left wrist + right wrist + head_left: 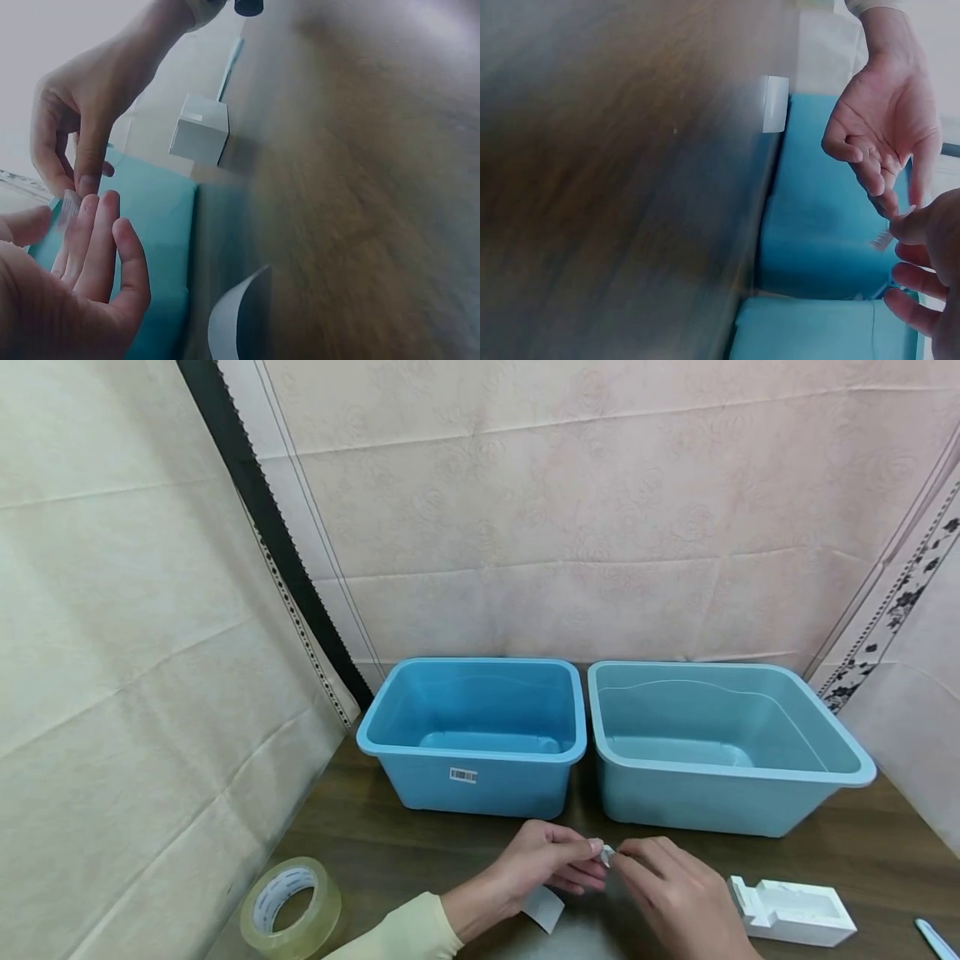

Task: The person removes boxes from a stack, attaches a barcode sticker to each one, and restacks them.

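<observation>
Over the brown bench [375, 827], left hand [543, 864] and right hand [675, 889] both pinch one small striped label [607, 855], apparently midway: gripped, not yet released

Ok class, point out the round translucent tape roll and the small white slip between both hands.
Round translucent tape roll [327, 912], head view: right side.
Small white slip [607, 855], head view: visible middle.

The head view looks forward and down from above and in front of the blue tub [483, 787], far enough back to frame it whole. Both wrist views sit low and close, turned sideways — the left facing right of the tub, the right facing it — and share the left hand [551, 860], right hand [678, 889] and small strip [607, 855].
</observation>
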Demonstrator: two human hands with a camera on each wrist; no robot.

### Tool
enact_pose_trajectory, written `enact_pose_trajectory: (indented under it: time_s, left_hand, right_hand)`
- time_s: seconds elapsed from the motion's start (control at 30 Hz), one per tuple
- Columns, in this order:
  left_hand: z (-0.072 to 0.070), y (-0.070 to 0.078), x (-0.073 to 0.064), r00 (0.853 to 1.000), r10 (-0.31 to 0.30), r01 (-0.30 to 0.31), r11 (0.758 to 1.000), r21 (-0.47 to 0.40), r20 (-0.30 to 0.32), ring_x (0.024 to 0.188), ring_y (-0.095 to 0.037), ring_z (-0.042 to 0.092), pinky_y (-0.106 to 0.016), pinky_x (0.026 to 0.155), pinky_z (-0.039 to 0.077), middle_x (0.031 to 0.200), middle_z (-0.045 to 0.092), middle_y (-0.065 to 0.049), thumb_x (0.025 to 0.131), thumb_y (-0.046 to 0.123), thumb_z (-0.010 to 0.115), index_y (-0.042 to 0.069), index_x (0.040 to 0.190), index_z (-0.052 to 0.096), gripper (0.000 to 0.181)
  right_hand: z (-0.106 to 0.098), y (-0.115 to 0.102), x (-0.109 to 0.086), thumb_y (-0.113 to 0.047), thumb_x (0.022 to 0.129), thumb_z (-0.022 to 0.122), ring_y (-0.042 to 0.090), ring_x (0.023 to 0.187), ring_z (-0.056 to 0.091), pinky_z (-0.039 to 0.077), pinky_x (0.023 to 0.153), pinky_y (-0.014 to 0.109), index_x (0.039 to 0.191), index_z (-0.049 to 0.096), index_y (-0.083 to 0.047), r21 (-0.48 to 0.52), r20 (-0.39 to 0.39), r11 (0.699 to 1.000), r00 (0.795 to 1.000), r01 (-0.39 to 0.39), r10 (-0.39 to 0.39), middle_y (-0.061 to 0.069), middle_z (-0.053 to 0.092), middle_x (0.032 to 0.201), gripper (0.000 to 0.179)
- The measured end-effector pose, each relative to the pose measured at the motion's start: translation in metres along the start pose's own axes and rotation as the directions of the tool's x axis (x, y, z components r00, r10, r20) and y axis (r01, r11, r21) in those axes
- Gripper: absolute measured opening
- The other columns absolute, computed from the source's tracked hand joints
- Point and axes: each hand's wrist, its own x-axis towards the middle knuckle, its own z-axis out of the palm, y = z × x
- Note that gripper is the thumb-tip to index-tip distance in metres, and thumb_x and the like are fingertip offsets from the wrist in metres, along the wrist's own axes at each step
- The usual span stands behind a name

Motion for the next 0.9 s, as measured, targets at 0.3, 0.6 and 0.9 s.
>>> enact_pose_trajectory:
  time_s: [0.3,0.6,0.9]
  left_hand:
    - [0.019,0.006,0.024,0.997,0.078,-0.078,0.996,0.034,0.023,0.088,-0.022,0.082,-0.038,0.079,0.065,0.096,0.083,-0.014,0.097,0.021,0.076,0.008,0.105,0.081,0.016]
    - [0.044,0.017,0.052,0.957,0.276,-0.287,0.942,0.172,0.086,0.081,-0.013,0.08,-0.043,0.082,0.065,0.088,0.083,-0.002,0.098,0.017,0.077,0.01,0.102,0.083,0.011]
    - [0.079,0.018,0.079,0.835,0.541,-0.456,0.572,0.682,0.104,0.067,0.019,0.059,-0.012,0.053,0.047,0.079,0.075,0.019,0.102,0.03,0.073,0.023,0.101,0.082,0.012]
  right_hand:
    - [-0.004,0.024,-0.011,-0.065,0.109,0.032,0.005,0.091,0.069,0.056,0.082,0.016,0.097,0.082,-0.026,0.071,-0.103,0.99,0.987,-0.118,0.125,-0.015,0.072,0.101,0.064]
    - [-0.024,0.039,-0.012,-0.007,0.079,0.092,-0.009,0.086,0.067,0.053,0.067,0.007,0.116,0.077,-0.024,0.248,0.013,0.833,0.861,-0.495,0.508,-0.007,0.077,0.107,0.043]
    - [-0.038,0.068,-0.015,-0.023,0.095,0.082,-0.02,0.077,0.056,0.048,0.061,0.006,0.11,0.079,-0.015,0.21,0.055,0.666,0.689,-0.716,0.723,0.008,0.081,0.1,0.018]
